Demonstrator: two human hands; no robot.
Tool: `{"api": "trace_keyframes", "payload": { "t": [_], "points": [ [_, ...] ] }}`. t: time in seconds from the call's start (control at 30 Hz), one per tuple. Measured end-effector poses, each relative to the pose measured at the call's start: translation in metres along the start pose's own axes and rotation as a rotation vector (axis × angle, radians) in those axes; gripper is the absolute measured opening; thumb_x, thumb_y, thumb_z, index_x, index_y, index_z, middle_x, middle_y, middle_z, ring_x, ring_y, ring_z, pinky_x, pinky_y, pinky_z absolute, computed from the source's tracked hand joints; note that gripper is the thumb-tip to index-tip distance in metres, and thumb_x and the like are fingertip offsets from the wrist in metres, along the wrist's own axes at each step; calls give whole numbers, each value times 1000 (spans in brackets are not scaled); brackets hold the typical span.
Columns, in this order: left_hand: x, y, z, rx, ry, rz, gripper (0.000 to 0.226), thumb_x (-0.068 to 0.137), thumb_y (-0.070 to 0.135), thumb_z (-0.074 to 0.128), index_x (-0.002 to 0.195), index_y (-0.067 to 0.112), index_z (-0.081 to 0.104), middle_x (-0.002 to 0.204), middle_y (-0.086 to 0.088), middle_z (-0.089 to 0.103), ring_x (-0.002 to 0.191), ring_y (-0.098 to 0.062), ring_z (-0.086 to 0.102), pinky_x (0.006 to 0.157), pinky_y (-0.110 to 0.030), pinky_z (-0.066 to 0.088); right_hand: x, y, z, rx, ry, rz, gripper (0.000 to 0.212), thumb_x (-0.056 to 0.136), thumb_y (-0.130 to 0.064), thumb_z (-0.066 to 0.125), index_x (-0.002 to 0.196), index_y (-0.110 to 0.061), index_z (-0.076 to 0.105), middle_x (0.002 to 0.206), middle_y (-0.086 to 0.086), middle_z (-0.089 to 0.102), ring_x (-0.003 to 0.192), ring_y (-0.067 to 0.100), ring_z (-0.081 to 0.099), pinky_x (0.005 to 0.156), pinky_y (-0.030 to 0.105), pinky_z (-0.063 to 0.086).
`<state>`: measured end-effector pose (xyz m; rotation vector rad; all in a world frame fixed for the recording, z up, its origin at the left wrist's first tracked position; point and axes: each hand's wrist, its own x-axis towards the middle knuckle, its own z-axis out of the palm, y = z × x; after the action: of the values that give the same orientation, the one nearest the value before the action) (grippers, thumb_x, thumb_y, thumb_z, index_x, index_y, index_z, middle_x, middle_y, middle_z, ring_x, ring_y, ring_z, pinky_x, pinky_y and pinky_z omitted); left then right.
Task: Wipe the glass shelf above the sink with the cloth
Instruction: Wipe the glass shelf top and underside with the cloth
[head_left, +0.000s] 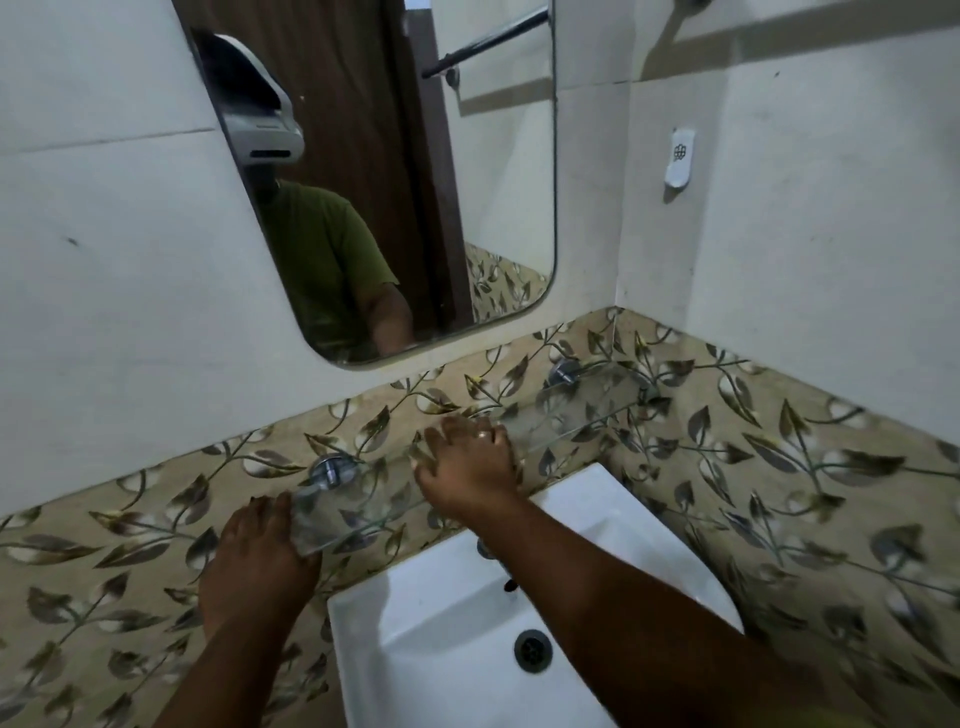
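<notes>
The clear glass shelf (582, 415) runs along the leaf-patterned tiles on two chrome brackets, above the white sink (613, 514). My left hand (254, 556) holds the shelf's left end, its fingers wrapped at the glass edge. My right hand (467, 462) lies flat on the middle of the shelf, fingers spread, a ring on one finger. No cloth shows in view; if one lies under my right palm, it is hidden.
A mirror (493, 208) hangs just above the shelf and reflects a person in a green shirt. The side wall with a small white holder (679, 156) closes the corner at the shelf's right end. My right forearm covers most of the tap (485, 548). The drain (532, 651) sits below.
</notes>
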<state>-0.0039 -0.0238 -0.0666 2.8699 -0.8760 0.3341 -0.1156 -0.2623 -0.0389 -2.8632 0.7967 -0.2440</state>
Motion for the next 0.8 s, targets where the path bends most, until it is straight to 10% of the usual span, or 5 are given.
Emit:
{"api": "trace_keyframes", "payload": {
  "t": [0.8],
  "points": [
    [3,3,-12,7,-79,29,73,68,44,46,124,0,63,115,-30,64,104,-51,63,83,-59,55,-23,62,-6,-17,-9,-81,74,100,-70,11,163,-31,16,173,-2,7,159,27,-1,125,46,-4]
  ]
}}
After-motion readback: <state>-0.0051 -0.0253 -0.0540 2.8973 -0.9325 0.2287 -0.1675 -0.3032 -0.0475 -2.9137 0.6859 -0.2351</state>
